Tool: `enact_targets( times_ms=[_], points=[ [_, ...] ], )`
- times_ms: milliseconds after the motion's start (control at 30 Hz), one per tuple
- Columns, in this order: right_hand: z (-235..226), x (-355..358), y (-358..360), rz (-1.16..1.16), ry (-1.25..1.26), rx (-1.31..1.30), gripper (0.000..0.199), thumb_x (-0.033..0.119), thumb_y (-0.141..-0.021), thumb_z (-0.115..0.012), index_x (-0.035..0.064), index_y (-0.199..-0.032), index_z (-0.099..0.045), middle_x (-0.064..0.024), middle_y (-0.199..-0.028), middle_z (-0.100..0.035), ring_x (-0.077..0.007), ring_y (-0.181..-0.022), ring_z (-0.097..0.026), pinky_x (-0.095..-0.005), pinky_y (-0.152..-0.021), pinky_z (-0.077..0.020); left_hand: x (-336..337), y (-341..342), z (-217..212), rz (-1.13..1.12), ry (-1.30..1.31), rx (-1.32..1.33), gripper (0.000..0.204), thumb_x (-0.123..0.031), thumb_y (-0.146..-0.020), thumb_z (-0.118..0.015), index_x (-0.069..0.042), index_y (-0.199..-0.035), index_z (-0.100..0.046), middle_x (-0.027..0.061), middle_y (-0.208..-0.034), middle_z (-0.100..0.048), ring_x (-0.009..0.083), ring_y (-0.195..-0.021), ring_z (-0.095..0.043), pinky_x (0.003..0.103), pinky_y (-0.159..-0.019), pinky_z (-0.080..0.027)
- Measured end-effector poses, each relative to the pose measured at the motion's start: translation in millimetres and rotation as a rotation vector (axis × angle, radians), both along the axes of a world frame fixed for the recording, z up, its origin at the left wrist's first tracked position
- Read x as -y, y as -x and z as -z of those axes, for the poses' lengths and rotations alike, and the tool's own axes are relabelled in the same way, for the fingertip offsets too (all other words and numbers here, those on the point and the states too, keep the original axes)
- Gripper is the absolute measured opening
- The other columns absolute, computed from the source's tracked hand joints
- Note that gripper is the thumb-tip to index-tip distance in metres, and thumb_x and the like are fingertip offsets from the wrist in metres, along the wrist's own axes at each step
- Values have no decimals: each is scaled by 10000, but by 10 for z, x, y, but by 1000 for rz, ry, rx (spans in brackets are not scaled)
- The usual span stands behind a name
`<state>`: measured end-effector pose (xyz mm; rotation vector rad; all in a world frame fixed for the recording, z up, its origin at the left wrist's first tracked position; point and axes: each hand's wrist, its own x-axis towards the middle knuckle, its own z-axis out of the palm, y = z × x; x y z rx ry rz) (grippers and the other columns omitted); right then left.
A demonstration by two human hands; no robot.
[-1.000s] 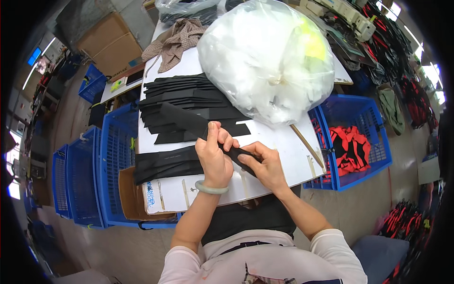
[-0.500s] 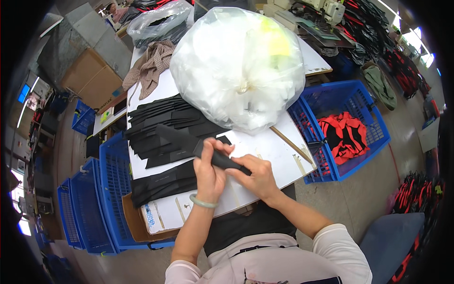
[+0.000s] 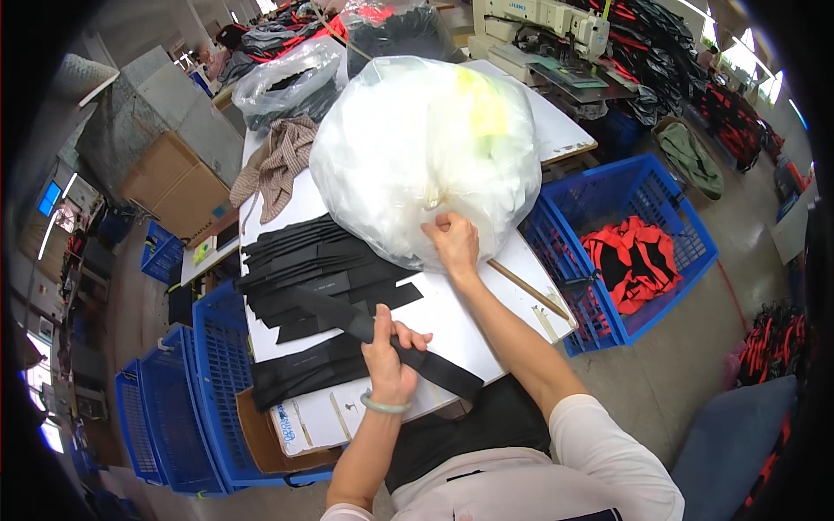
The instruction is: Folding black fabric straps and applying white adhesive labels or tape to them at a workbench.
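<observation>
My left hand (image 3: 393, 358) is closed around a long black fabric strip (image 3: 447, 373), which slants across the front of the white table. Its far end lies over other black strips. My right hand (image 3: 453, 243) reaches forward to the near side of a big, full, clear plastic bag (image 3: 391, 148) with white and some yellow contents. The fingers there are curled together against the bag, just below its gathered knot; what they pinch is too small to make out. Left of the bag lie a fanned stack of black strips (image 3: 300, 252) and a smaller pile (image 3: 308, 369) nearer me.
A wooden stick (image 3: 530, 291) lies on the table (image 3: 408, 300), partly under the bag. Blue crates stand on both sides; the right one (image 3: 643, 326) holds red and black pieces. A checked cloth (image 3: 282, 165) and a sewing machine (image 3: 547, 26) are farther back.
My right hand has let go of the black strip and moved forward to the bag. My left hand keeps the strip, now lower and closer to the table. The view has shifted slightly.
</observation>
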<state>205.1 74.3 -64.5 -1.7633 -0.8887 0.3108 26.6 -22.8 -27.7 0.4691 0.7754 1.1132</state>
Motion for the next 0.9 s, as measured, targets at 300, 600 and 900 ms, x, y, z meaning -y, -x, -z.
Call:
enact_targets(
  times_ms=[300, 600, 900],
  points=[
    [-450, 1068, -74, -291, -70, 120, 107, 99, -770, -734, 31, -845, -700, -138, -902, -665, -283, -801, -672, -368, -665, -516, -4, 196, 0, 60, -53, -31, 135, -133, -905, -664, -43, -906, -562, 42, -655, -520, 148, -481, -509, 348, -557, -539],
    [-532, 1567, 194, -788, -188, -16, 145, 13, -752, -750, -1, -887, -702, -174, -1119, -678, -266, -936, -692, -310, -829, -513, 246, -27, -124, 152, -223, 2, 409, -20, -833, -704, 86, -1190, -536, 68, -754, -583, 122, -542, -555, 271, -546, -527],
    [-666, 1661, 272, -868, -109, -91, 152, 29, -757, -775, -15, -854, -667, -90, -905, -673, -167, -848, -647, -291, -772, -493, 335, 220, -90, 240, -165, 48, 247, -25, -832, -696, 75, -1041, -610, 73, -709, -586, 123, -503, -530, 275, -534, -519]
  ],
)
